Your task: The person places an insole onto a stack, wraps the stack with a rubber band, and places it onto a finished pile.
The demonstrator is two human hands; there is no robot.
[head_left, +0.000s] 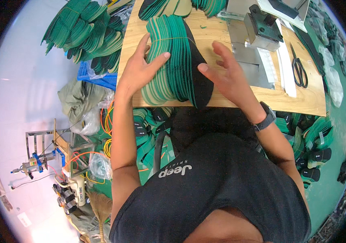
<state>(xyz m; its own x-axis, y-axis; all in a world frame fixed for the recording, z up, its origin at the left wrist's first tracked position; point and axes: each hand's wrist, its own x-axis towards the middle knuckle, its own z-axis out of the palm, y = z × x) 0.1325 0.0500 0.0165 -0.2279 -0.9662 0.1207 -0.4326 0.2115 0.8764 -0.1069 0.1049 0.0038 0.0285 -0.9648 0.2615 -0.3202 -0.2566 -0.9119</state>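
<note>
A bundle of green and cream insoles [175,71] stands on edge on the wooden table in front of me, with a black insole face [202,77] at its right end. A thin band [169,39] runs round the far part of the bundle. My left hand [142,69] rests against the bundle's left side, fingers spread and thumb lying over its top. To the right, my right hand [231,77] hovers by the black end with its fingers apart and nothing in it. Whether its thumb touches the black insole I cannot tell.
On the table [302,99] stand a metal block tool [262,30] and black scissors [299,71] at right. More insole bundles [165,8] lie at the far edge. Stacked insoles [86,30] rise above a blue crate [96,76] at left. More insoles lie on the floor.
</note>
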